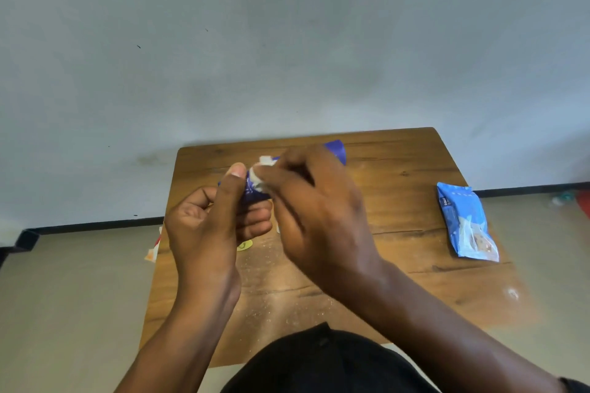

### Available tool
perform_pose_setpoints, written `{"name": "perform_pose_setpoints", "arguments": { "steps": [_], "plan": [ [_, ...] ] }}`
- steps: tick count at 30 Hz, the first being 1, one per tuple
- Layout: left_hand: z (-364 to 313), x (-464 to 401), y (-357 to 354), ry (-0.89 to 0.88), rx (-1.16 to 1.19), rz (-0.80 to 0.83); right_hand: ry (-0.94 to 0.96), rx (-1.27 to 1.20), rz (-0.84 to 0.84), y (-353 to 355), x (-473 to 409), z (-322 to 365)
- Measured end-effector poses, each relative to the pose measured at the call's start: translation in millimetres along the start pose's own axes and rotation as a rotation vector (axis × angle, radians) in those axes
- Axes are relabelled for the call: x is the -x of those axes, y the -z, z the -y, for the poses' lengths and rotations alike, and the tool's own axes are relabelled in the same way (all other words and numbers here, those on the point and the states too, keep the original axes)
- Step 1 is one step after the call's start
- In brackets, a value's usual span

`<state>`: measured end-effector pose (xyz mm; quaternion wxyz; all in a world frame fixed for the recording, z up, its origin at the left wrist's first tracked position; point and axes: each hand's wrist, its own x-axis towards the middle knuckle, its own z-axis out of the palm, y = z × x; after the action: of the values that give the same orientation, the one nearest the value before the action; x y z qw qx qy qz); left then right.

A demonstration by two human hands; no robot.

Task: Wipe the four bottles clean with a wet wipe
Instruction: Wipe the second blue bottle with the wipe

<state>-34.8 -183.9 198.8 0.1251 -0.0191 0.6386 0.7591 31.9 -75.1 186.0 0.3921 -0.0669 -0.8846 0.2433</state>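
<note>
Looks like a plain room in a home, sparsely furnished. Bare grey-white painted wall (287,41) w/ scuffs and small marks, dark skirting strip (95,225) along the bottom, beige floor (64,297). One small wood-grain worktop (399,201) pushed against the wall, dusty w/ white specks. Blue wipes pack (466,223) on it. No machines or shop fittings, so prob. domestic.

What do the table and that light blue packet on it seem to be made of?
The table looks like wood or a wood-look laminate: brown with grain lines and knots, matt, dusted with pale specks. The light blue packet seems to be thin soft plastic film: it creases, shines a little and has a clearer patch at its near end.
</note>
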Motion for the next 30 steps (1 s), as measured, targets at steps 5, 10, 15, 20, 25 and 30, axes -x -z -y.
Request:
{"name": "perform_pose_setpoints", "arguments": {
  "steps": [5, 10, 15, 20, 25, 30],
  "plan": [
    [-1.7, -0.4, -0.1, 0.011, -0.068, 0.066, 0.05, 0.044, -0.022, 9.6, -1.9, -5.1],
    [-4.2, 0.8, -2.0, -0.039, -0.147, 0.096, -0.263, 0.122, -0.132, 30.0, -7.9, -49.3],
    [1.6, -2.7, -7.7, -0.018, -0.175, 0.124, -0.24, 0.088, -0.089, 22.7, -13.0, -37.6],
    [3.4, -11.7, -9.6, 0.003, -0.176, 0.121, 0.021, 0.053, 0.065, 3.4, -0.9, -9.6],
    [1.9, -13.2, -6.9, 0.114, -0.141, 0.121, -0.095, 0.13, -0.071, 17.0, -3.3, -48.8],
    [5.5, -13.5, -7.8, 0.264, -0.088, 0.136, -0.258, 0.15, -0.099, 22.5, -6.4, -60.2]
  ]
}}
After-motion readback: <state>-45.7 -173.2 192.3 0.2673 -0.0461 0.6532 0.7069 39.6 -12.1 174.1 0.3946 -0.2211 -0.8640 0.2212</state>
